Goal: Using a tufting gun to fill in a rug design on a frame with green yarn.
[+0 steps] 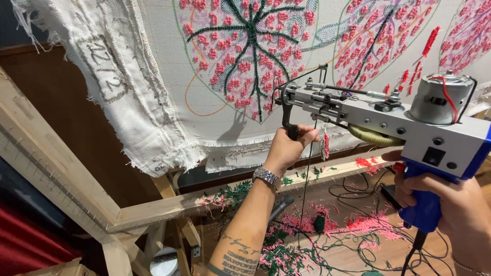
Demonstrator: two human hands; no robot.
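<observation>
A tufting gun [388, 120] with a grey metal body, a silver motor on top and a blue grip points left at a white backing cloth [169, 87] stretched on a wooden frame. My left hand [287, 148], with a silver watch on the wrist, is closed around the gun's black front handle. My right hand [450, 204] grips the blue rear handle, one finger by the red trigger. The cloth carries leaf shapes tufted in pink, with dark green veins [250, 46]. The gun's needle end sits close to the lower edge of the middle leaf.
The wooden frame [66, 168] has rows of small nails along its rails. Pink and green yarn scraps [317, 225] and dark cables litter the wooden floor below. A black cord hangs from the gun's grip. Frayed cloth edges hang at the left.
</observation>
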